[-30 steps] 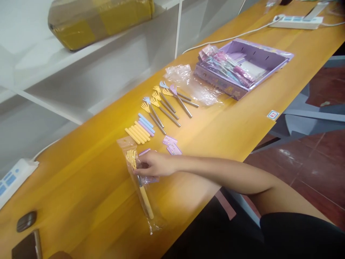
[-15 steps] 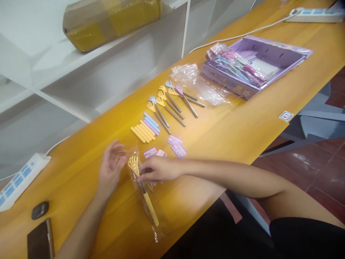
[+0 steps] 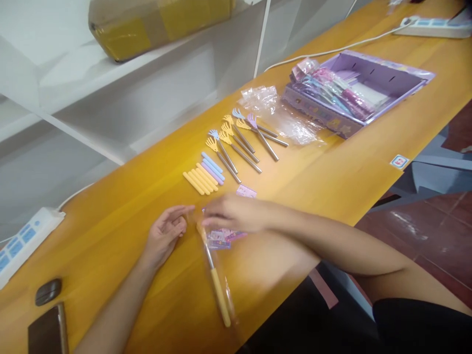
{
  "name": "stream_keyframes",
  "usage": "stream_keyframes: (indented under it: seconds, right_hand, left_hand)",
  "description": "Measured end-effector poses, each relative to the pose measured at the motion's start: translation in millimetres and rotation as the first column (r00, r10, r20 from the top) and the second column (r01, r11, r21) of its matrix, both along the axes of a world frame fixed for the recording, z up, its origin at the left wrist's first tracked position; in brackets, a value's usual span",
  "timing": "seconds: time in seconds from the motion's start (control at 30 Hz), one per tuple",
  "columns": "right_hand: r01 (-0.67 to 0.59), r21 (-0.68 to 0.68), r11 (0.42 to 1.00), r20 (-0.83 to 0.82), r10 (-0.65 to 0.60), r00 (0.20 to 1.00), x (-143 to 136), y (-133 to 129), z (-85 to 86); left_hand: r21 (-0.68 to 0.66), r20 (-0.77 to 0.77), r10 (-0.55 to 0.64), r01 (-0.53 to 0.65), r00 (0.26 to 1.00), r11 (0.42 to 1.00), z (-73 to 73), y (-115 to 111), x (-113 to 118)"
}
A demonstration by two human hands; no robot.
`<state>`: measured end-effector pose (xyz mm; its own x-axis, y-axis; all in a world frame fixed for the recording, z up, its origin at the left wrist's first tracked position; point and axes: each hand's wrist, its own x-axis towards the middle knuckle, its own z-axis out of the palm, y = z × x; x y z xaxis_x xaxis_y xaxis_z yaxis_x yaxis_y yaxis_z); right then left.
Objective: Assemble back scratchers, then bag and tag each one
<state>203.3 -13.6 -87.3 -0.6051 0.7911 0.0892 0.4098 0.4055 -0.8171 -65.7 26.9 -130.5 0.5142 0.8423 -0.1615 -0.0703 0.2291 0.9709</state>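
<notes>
Guard against possibly dragging the purple-pink cards (image 3: pixel 220 239), just below the fingers of the right hand (image 3: pixel 236 214), by sliding the yellow-handled scratcher (image 3: pixel 215 275) slanting down from those fingertips; cannot tell right grasp, nor any pinch by half-curled left hand (image 3: pixel 165 236) fingers alongside.

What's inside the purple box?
In the purple box, pink and blue packets in shiny clear wrapping lie heaped, with something flat and white beside them. Whatever is under the heap is covered, so I can't tell.
</notes>
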Motion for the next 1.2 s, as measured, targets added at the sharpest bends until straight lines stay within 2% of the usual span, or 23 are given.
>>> stream_keyframes:
  seconds: [0.07,0.13,0.2,0.3,0.4,0.6,0.67,0.73,0.83,0.97,1.07,1.2]
  right_hand:
    - [0.129,0.144,0.981,0.080,-0.142,0.987,12.9,9.5,-0.9]
    - [0.189,0.241,0.952,0.167,-0.232,0.958,23.9,17.1,-5.1]
    - [0.180,0.290,0.940,0.254,-0.257,0.933,30.6,20.9,-10.3]
    - [0.130,0.316,0.940,0.341,-0.240,0.909,30.0,20.0,-17.1]
    - [0.158,0.350,0.924,0.370,-0.291,0.882,18.8,16.3,-24.1]
    - [0.203,0.360,0.911,0.382,-0.343,0.858,-1.4,12.6,-37.3]
    - [0.204,0.350,0.914,0.357,-0.331,0.873,-3.2,12.9,-39.7]
    - [0.196,0.314,0.929,0.259,-0.282,0.924,-4.5,13.6,-41.8]
    - [0.160,0.242,0.957,0.026,-0.171,0.985,-9.0,13.6,-44.9]
    - [0.181,0.218,0.959,-0.138,-0.153,0.979,-18.8,10.0,-45.7]
    - [0.169,0.234,0.957,-0.078,-0.155,0.985,-17.5,8.5,-38.9]
    - [0.201,0.309,0.930,0.075,-0.234,0.969,4.6,12.7,-22.5]
  left_hand:
    - [0.004,-0.023,0.000,0.000,1.000,1.000,-2.1,0.3,-1.6]
    - [0.061,-0.071,0.032,-0.027,0.997,0.998,-5.6,-0.6,-2.7]
    - [0.199,-0.131,0.072,-0.045,0.989,0.979,-8.2,-2.6,-2.5]
    - [0.444,-0.231,0.111,0.003,0.967,0.896,-8.5,-7.1,0.6]
    - [0.548,-0.309,0.123,0.071,0.943,0.833,-7.3,-11.1,4.1]
    - [0.533,-0.333,0.104,0.096,0.937,0.841,-9.0,-13.4,5.7]
    - [0.522,-0.345,0.093,0.109,0.934,0.846,-9.1,-13.6,5.6]
    - [0.515,-0.346,0.080,0.118,0.935,0.849,-9.0,-13.7,5.3]
    - [0.505,-0.318,0.046,0.128,0.947,0.853,-8.9,-13.7,4.6]
    - [0.469,-0.284,0.010,0.130,0.959,0.873,-8.4,-15.1,3.5]
    - [0.451,-0.267,0.039,0.089,0.963,0.888,-5.7,-17.4,3.2]
    - [0.409,-0.283,0.153,-0.025,0.947,0.912,-3.1,-18.7,1.8]
